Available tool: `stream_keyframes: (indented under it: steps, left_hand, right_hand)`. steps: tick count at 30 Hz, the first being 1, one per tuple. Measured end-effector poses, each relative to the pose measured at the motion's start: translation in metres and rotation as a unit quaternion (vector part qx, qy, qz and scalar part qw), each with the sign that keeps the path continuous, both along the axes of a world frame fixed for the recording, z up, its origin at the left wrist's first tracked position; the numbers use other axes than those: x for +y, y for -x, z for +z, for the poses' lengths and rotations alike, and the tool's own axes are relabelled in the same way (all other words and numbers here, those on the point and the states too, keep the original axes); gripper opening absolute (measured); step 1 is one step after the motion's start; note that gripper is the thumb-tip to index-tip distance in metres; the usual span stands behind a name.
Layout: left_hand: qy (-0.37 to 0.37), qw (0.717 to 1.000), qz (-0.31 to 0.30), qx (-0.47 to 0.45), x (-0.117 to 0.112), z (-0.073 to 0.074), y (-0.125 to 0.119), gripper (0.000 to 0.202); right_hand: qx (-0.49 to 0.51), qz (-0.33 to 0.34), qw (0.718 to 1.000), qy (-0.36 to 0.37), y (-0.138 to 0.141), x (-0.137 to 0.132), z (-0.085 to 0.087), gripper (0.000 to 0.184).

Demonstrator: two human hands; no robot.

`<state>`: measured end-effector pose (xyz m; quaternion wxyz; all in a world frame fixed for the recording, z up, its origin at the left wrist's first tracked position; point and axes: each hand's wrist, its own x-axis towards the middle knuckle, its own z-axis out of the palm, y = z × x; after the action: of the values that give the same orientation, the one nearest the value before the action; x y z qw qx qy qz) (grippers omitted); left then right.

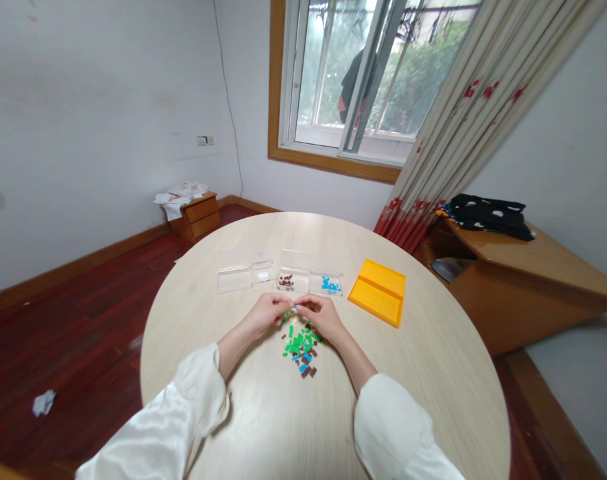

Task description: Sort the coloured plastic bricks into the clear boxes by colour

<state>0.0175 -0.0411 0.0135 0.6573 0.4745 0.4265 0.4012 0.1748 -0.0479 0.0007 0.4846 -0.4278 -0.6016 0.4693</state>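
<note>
My left hand (269,311) and my right hand (323,315) meet over the table, fingertips pinched together. Between them is a tiny blue piece (295,305), mostly covered by the fingers. Just below lies a loose pile of small green pieces (299,344), mixed with brown pieces (312,372) and blue ones. Beyond my hands, a clear plastic box (302,291) holds brown pieces in its left part. Small light-blue pieces (330,285) lie in its right part.
An open clear box (234,280) stands to the left, beside a smaller clear box (262,267). At right lies an open yellow case (378,293). The round table (263,427) carries everything. Behind it are a window and a curtain (463,107); a person (353,83) is outside.
</note>
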Motion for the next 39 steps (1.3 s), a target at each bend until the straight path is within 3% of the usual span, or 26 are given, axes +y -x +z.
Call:
stream_keyframes:
  steps: [8, 16, 21, 28, 34, 39]
  left_hand:
    - [0.074, 0.989, 0.025, -0.122, 0.005, 0.002, 0.003, 0.006]
    - [0.144, 0.978, 0.029, -0.15, 0.006, 0.004, 0.003, 0.028]
    - [0.158, 0.977, 0.017, -0.144, 0.006, 0.005, 0.003, 0.023]
    - [0.147, 0.979, 0.0, -0.145, 0.006, 0.004, 0.006, 0.007]
    - [0.124, 0.985, 0.015, -0.116, 0.003, 0.006, 0.007, 0.025]
    - [0.131, 0.983, -0.004, -0.132, 0.003, 0.007, 0.008, 0.019]
  right_hand:
    - [0.051, -0.155, 0.987, -0.003, -0.017, 0.013, -0.002, 0.019]
    - [0.105, -0.326, 0.939, -0.023, -0.035, 0.025, -0.008, 0.034]
    - [0.107, -0.332, 0.937, -0.004, -0.042, 0.028, -0.013, 0.044]
    - [0.127, -0.34, 0.932, -0.014, -0.048, 0.03, -0.018, 0.031]
    - [0.16, -0.325, 0.932, -0.007, -0.046, 0.031, -0.018, 0.041]
    - [0.153, -0.322, 0.934, -0.02, -0.044, 0.03, -0.016, 0.043]
